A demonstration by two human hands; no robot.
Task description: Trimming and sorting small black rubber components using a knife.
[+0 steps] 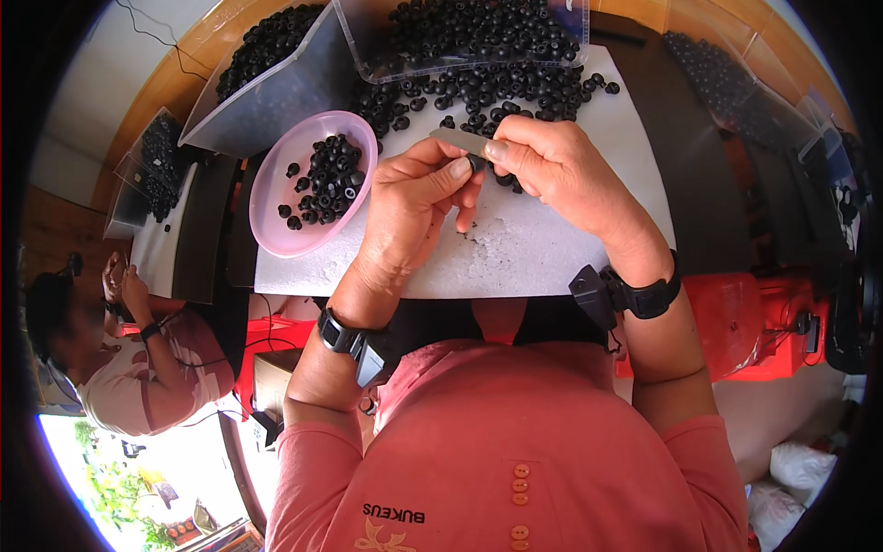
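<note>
Over the white foam sheet (pixel 552 248), my left hand (pixel 405 198) is closed, pinching a small round black part (pixel 475 163) between thumb and fingers. Opposite it, my right hand (pixel 552 161) grips a flat grey metal blade (pixel 460 141), its thumb pressed close to the part. The blade lies across the fingers of my left hand, right beside the black part. Whether its edge touches the part is hidden by my fingertips. Left of my hands, a pink bowl (pixel 267 216) holds several black parts of the same kind.
A loose pile of black parts (pixel 497 97) spreads beyond my hands. Behind it stand two clear plastic bins (pixel 253 115) full of them. At the left, a co-worker (pixel 152 368) sits at another table. Red plastic stools or crates (pixel 736 322) stand at the right.
</note>
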